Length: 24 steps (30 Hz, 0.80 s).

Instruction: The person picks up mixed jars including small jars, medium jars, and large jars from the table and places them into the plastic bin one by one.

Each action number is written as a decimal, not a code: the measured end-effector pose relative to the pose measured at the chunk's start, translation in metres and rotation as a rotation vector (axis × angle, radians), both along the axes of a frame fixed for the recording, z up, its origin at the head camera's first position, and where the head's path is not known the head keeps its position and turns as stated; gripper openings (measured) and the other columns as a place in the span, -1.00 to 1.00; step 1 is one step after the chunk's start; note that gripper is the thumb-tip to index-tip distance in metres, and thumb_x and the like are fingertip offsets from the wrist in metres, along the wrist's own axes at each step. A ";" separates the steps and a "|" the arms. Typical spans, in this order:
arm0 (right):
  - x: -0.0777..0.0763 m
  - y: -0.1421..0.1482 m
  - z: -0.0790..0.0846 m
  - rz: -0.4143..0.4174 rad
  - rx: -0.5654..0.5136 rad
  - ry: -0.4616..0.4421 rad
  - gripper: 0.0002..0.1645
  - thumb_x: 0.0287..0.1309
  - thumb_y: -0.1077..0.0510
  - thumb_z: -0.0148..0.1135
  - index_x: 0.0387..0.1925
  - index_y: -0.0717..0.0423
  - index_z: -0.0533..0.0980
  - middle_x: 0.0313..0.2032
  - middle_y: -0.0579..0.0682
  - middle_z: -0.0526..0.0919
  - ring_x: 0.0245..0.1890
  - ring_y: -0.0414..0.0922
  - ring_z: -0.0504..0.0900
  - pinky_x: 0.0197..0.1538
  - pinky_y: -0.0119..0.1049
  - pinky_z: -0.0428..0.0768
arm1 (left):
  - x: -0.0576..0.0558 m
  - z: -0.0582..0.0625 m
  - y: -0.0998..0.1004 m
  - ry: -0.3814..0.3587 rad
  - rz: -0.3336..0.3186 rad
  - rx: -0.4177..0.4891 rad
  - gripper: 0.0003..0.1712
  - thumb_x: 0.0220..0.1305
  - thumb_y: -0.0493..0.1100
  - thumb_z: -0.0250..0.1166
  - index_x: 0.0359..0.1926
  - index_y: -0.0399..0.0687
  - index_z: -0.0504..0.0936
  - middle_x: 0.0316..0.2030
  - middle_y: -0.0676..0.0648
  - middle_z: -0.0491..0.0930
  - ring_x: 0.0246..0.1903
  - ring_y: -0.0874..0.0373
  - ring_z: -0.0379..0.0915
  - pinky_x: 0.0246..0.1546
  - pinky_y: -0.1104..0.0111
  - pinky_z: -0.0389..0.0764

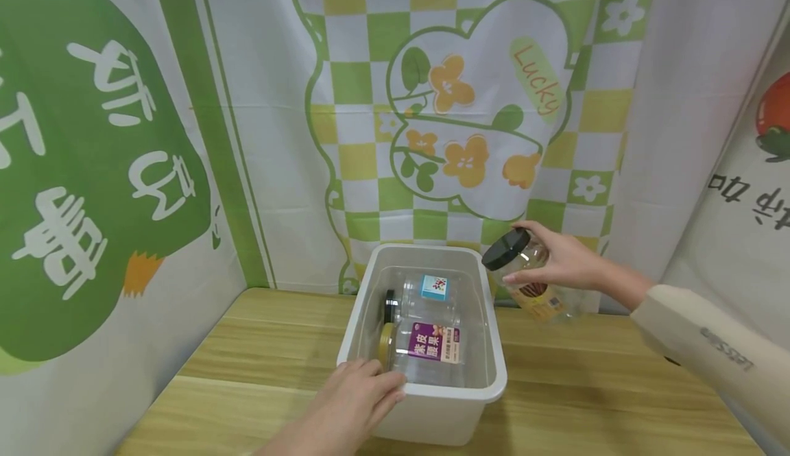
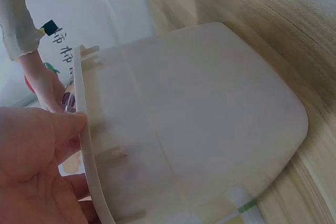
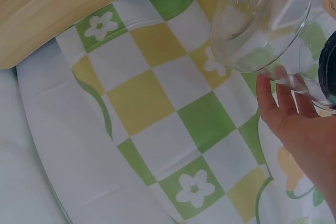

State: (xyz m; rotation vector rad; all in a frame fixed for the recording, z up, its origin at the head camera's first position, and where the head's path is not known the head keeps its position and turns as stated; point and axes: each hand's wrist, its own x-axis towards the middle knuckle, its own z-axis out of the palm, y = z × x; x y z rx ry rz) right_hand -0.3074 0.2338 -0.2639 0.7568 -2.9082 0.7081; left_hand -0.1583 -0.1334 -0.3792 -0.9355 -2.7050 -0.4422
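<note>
In the head view my right hand (image 1: 570,260) grips a clear plastic jar (image 1: 540,298) with a black lid and an orange-brown label. It tilts, lid up and to the left, just right of the off-white plastic bin (image 1: 450,411). The right wrist view shows the fingers wrapped against the side of the jar (image 3: 262,19). My left hand (image 1: 352,394) holds the bin's near rim, thumb outside and fingers inside in the left wrist view. Two clear jars lie sideways in the bin: one yellow-lidded with a purple label (image 1: 432,343), one black-lidded with a blue label (image 1: 435,288).
The bin stands on a wood-grain table (image 1: 259,353). Behind it hangs a green, yellow and white checked cloth (image 1: 358,86). Printed cloths also hang at the left (image 1: 154,271) and right sides.
</note>
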 end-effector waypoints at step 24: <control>0.002 -0.039 0.020 0.070 0.013 -0.054 0.26 0.07 -0.30 0.58 0.63 -0.03 0.11 0.13 0.30 0.67 -0.16 -0.03 0.70 -0.04 0.02 0.66 | 0.001 0.007 -0.001 -0.028 -0.016 0.018 -0.73 0.56 0.05 0.23 0.03 0.07 0.76 -0.18 0.06 0.73 -0.19 0.16 0.57 -0.03 0.15 0.61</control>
